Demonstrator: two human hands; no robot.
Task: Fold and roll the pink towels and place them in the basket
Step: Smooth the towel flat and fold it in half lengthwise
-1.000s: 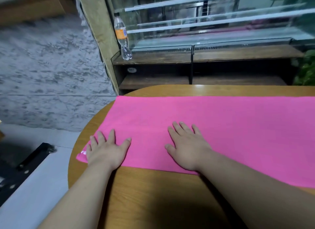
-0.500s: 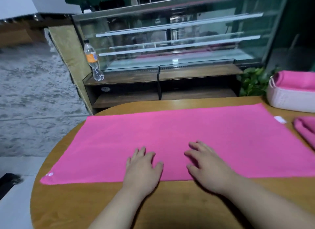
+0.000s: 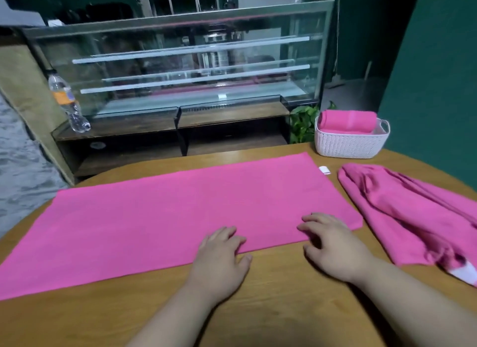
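A long pink towel (image 3: 165, 217) lies flat across the wooden table (image 3: 271, 315). My left hand (image 3: 219, 259) rests on its near edge, fingers lying on the cloth. My right hand (image 3: 333, 246) rests flat on the towel near its right end. A second pink towel (image 3: 410, 212) lies crumpled at the right side of the table. At the back right stands a white basket (image 3: 348, 145) with a rolled pink towel (image 3: 347, 124) in it.
Behind the table stands a glass display case (image 3: 185, 70) on a dark wooden shelf, with a plastic bottle (image 3: 67, 101) at its left end. A green plant (image 3: 303, 124) grows beside the basket. A small white tag (image 3: 324, 170) sticks out at the towel's far right corner.
Both hands have slid to the right along the towel's near edge. The view has swung right, bringing the basket and the crumpled towel into sight.
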